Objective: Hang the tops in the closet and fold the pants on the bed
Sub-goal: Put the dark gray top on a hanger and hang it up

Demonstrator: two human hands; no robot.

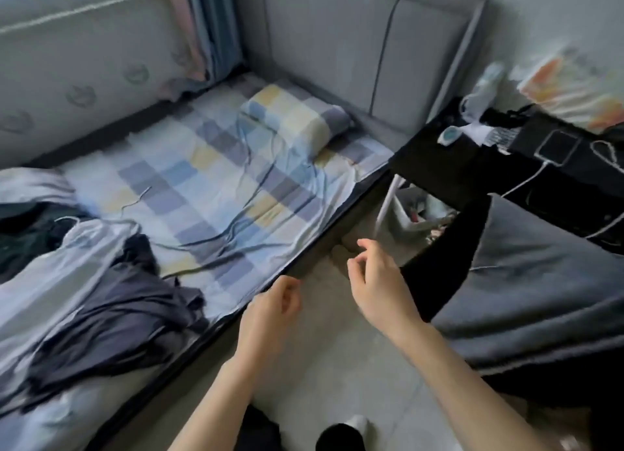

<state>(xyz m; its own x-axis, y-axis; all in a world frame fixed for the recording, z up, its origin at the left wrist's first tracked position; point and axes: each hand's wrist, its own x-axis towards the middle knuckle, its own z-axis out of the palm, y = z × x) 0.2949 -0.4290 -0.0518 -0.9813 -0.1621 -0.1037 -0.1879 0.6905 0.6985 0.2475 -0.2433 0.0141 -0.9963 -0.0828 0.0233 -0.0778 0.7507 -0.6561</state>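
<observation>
Checked bedding is covering the bed (219, 180), where dark clothes (111, 309) are lying crumpled (tops or pants, unclear) left of both hands. Left hand (270, 312) and right hand (378, 288) are hovering loosely curled, grasping nothing; tangled garments risk dragging together.

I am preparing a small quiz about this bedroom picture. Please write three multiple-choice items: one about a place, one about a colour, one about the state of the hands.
1. Where does the dark grey garment lie?
A. on the floor
B. on the near left part of the bed
C. on the pillow

2. What pattern has the bed sheet?
A. blue, yellow and grey checks
B. red stripes
C. plain white

3. What do the hands hold?
A. a hanger
B. a phone
C. nothing

Answers: 1 B, it is crumpled on the bedding at the left. 2 A, checks show on sheet and pillow. 3 C, the left hand and right hand hang loosely curled over the floor, empty.
</observation>
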